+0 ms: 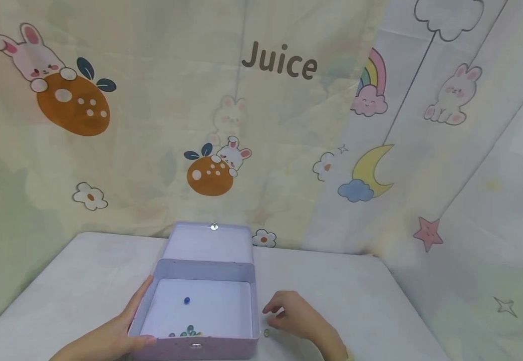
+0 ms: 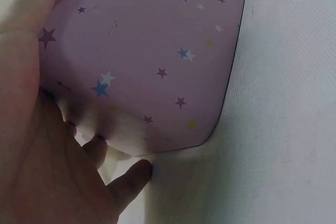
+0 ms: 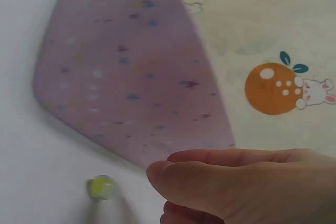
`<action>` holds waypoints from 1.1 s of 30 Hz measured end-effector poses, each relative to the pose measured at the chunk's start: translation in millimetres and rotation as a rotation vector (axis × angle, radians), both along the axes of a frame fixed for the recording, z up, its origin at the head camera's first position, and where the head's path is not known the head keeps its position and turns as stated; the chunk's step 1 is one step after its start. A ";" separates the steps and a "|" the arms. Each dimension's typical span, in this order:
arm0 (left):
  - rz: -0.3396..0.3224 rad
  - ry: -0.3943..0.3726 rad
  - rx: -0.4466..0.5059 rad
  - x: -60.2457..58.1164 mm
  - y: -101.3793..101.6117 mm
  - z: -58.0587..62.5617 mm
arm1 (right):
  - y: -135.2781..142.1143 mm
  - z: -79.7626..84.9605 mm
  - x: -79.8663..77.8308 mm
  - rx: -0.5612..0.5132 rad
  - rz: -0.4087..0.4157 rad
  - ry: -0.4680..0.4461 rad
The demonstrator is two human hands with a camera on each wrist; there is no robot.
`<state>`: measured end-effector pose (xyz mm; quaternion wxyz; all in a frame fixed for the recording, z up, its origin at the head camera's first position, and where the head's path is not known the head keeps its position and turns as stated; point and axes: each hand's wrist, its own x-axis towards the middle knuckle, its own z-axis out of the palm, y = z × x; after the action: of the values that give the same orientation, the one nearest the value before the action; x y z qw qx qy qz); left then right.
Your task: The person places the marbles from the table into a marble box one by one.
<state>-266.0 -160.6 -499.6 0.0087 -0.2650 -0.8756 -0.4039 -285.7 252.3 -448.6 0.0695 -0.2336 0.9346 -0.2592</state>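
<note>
A pale purple tin box (image 1: pixel 196 346) with small stars on its sides stands with its lid (image 1: pixel 212 243) raised at the back. My left hand (image 1: pixel 114 333) holds the box by its left side, thumb at the front corner; the left wrist view has this hand (image 2: pixel 31 129) against the starry wall. Inside the box lie a blue marble (image 1: pixel 187 301) and several greenish and purple marbles (image 1: pixel 190 329) by the front wall. Right of the box, my right hand (image 1: pixel 295 313) hovers with loosely bent fingers and nothing visible in them. Near its fingertips, a clear yellow-green marble (image 3: pixel 101 187) rests on the table.
The box stands on a white-covered table (image 1: pixel 347 291). Behind and beside the table hangs a printed cloth (image 1: pixel 144 125) with rabbits, oranges and flowers. The raised lid reaches close to this cloth.
</note>
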 end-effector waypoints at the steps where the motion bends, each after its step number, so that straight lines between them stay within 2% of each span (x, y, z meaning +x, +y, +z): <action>1: -0.002 -0.009 0.000 0.2 -0.4 0.6 | -1.0 -4.2 0.9 0.008 0.002 -0.011; 6: -0.005 -0.077 -0.015 0.3 -1.4 2.5 | -6.9 -14.1 4.5 0.057 0.027 -0.027; 9: -0.018 -0.188 -0.037 -1.7 -2.0 3.3 | -9.9 -15.0 7.8 0.082 0.036 -0.022; 13: -0.029 -0.282 -0.062 -4.7 -2.9 3.9 | -12.4 -17.9 10.6 0.116 0.058 0.015; 27: -0.006 -0.119 0.002 0.9 -1.2 4.9 | -14.8 -20.7 9.3 0.185 0.077 0.048; 30: -0.004 -0.114 0.007 1.4 -1.3 4.4 | -15.2 -20.3 9.2 0.190 0.080 0.053; 33: -0.009 -0.145 0.005 2.2 -1.4 5.1 | -15.1 -19.5 9.4 0.190 0.090 0.064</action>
<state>-263.9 -161.9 -494.5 -0.0560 -0.2389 -0.8716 -0.4244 -276.2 237.2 -468.1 0.0729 -0.2760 0.9452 -0.1583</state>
